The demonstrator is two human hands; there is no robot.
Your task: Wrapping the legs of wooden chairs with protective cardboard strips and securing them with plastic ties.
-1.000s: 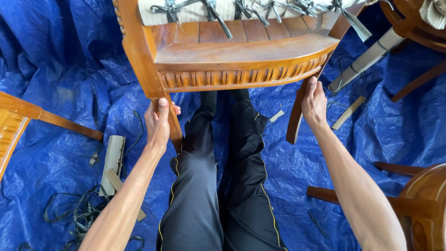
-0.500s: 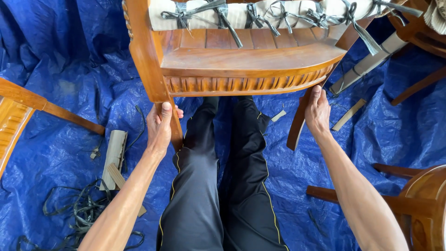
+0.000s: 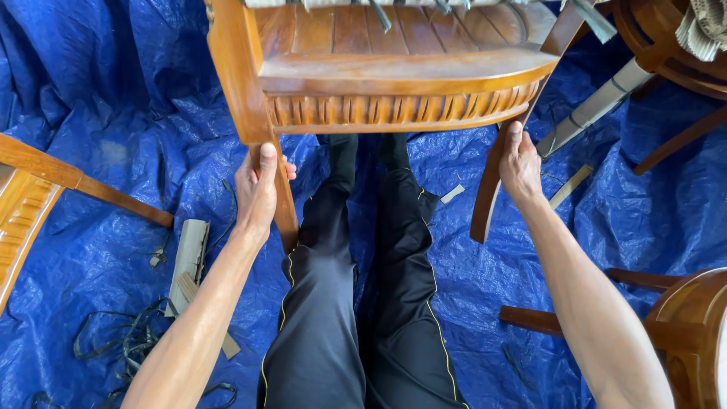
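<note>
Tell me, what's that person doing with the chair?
A person sits on a blue tarp with legs stretched out under a wooden chair. The left hand grips one chair leg and the right hand grips the other, holding the chair up over the lap. Other wooden chair parts lie around, and loose straps and strips lie on the tarp to the left.

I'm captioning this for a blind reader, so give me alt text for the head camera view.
A seated person's left hand and right hand each grip a front leg of a carved wooden chair held over their outstretched legs in black trousers. A crumpled blue tarp covers the floor, with other wooden chair parts around.
</note>
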